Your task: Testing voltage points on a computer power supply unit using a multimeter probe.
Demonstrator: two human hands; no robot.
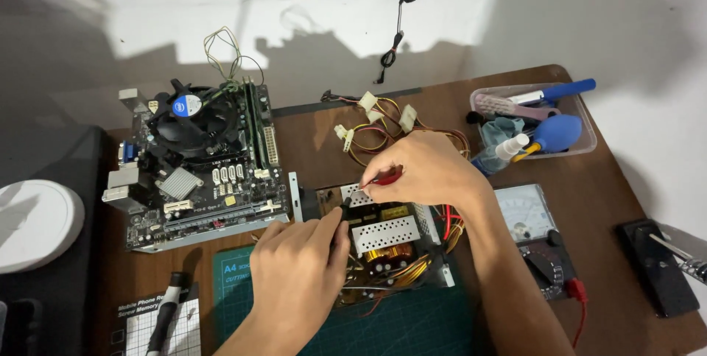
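Observation:
An opened power supply unit (387, 234), with perforated metal heat sinks and copper coils, lies on a green cutting mat (412, 323). My left hand (298, 275) pinches a black probe and points its tip into the board. My right hand (423, 172) grips a red probe (384, 178) with its tip at the supply's upper left part. A bundle of coloured wires with white connectors (375, 120) runs from the supply toward the wall.
A motherboard with a black fan (195, 161) sits left of the supply. An analog multimeter (534, 234) with a red lead lies right. A clear tray (582, 146) holds a blue blower, brushes and a bottle. A white round object (33, 223) and a marker (166, 315) are left.

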